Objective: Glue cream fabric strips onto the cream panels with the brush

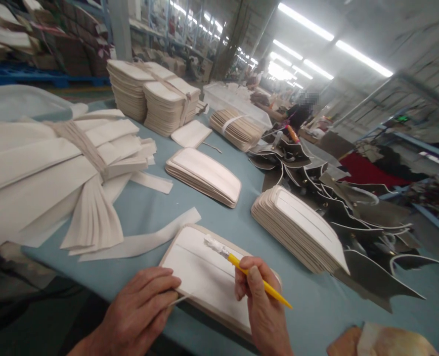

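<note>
A yellow-handled brush (271, 290) with whitish bristles is pinched in my right hand (263, 306), its tip over the white top panel (200, 267) of a low stack in front of me. A dark line runs along that panel. At the stack's near left edge lies my left hand (141, 306), fingers together, with a thin pale strip (180, 299) sticking out from under the fingertips. A long pale band (141, 245) lies beside the stack on the left.
Tied pale strips (71, 153) lie left. Beyond are tall panel stacks (167, 106), a smaller stack (204, 175), a fanned stack (297, 230) and a clear bin (238, 101). Dark green pieces (338, 207) cover the right side. A person (303, 111) is in the background.
</note>
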`<state>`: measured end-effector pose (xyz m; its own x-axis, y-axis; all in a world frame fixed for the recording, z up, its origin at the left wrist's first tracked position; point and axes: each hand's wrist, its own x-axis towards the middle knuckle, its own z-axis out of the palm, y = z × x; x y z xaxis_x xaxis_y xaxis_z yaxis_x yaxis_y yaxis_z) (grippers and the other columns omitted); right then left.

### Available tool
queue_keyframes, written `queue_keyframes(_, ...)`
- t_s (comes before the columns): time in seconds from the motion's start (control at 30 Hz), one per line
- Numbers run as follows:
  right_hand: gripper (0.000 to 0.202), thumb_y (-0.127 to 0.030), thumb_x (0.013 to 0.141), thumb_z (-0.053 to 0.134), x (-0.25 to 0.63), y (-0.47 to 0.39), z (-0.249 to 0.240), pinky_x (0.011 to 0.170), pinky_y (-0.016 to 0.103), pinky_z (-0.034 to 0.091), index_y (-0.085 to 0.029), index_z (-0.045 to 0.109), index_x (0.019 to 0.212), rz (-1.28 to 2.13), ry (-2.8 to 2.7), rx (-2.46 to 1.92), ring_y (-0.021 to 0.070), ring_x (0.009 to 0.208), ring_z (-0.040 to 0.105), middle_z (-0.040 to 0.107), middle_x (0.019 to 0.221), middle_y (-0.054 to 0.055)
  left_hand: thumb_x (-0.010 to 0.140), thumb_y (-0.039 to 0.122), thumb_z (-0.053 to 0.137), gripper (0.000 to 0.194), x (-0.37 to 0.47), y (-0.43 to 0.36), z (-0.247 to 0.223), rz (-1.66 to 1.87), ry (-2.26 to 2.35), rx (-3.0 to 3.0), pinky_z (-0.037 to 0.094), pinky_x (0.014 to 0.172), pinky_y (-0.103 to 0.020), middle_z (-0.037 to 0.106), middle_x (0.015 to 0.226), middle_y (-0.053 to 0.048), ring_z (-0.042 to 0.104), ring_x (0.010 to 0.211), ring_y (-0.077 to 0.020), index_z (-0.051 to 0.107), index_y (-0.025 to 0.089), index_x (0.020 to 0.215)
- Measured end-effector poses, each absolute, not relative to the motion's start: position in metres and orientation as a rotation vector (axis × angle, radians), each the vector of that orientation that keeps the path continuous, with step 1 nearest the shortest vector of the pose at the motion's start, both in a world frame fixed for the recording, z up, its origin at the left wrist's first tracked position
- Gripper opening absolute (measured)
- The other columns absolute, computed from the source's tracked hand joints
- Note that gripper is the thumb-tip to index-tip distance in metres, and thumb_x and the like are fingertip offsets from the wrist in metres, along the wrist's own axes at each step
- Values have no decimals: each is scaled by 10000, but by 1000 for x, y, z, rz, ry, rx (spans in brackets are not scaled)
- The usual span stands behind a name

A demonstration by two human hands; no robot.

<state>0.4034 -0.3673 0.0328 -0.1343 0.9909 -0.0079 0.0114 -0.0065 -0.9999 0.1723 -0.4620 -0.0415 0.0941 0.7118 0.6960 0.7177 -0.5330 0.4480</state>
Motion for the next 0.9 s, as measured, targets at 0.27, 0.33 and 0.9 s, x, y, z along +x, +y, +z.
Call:
queue_keyframes(0.27, 205, -434, 821, 738, 390, -373, 45, 604, 260, 494, -229, 742, 821, 986, -1586, -1294, 183, 662, 614, 687, 752, 14, 920, 41, 588, 273, 173, -461, -45, -1472, -1473, -2319, 556, 1047, -350, 785, 1133, -59, 676, 1187, -205, 712, 203, 1102)
queue_keyframes(0.33, 205, -435, 800, 746, 387, -373, 44, 577, 258, 484, -230, 735, 811, 997, -1545, -1313, 176, 611, 588, 648, 682, -4, 917, 36, 589, 267, 174, -461, -44, -1483, -1473, -2320, 551, 1056, -347, 785, 1128, -63, 674, 1190, -203, 709, 193, 1096)
queue_keyframes(0.9, 283, -494, 944, 682, 358, -361, 37, 584, 240, 456, -212, 694, 962, 1248, -1622, -1188, 144, 624, 550, 651, 752, -4, 927, 37, 586, 213, 175, -460, -44, -1511, -1414, -2244, 569, 1067, -331, 794, 1069, -91, 717, 1137, -199, 723, 138, 1055)
